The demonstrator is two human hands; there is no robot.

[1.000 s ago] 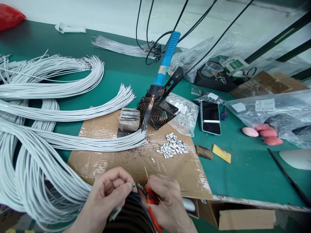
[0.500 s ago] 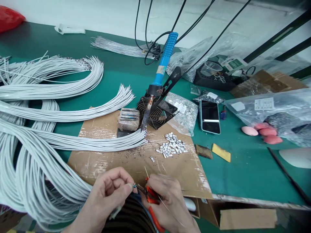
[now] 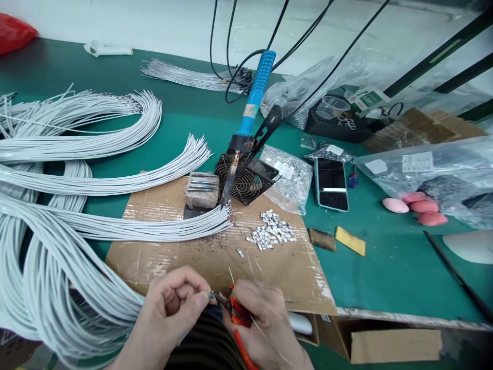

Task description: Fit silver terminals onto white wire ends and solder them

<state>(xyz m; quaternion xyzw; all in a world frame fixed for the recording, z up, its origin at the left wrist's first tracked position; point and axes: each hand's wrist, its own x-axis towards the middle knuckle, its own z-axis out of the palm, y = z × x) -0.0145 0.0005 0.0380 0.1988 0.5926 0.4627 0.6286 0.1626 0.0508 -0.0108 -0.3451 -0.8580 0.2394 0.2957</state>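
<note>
At the front edge of the cardboard, my left hand (image 3: 169,308) is closed in a pinch on a cable end (image 3: 212,295) with tiny coloured wires showing at the fingertips. My right hand (image 3: 265,318) grips wire cutters (image 3: 241,313) with red-orange handles. Their dark jaws point left and meet the coloured wires; whether the blades are closed I cannot tell. A thin pale wire (image 3: 231,275) passes through the right hand as well, sticking up past the fingers and trailing over the wrist. Most of the held cable is hidden by the left hand.
A soldering iron (image 3: 257,92) leans in its stand above the cardboard (image 3: 173,262), beside a small fan (image 3: 246,180). Bundles of white cables (image 3: 84,180) fill the left. Small metal pieces (image 3: 271,230) lie in a pile; a phone (image 3: 331,184) and plastic bags (image 3: 408,164) are at right.
The view has shifted very slightly. Both hands keep their hold, with the cutter jaws still at the coloured wires.
</note>
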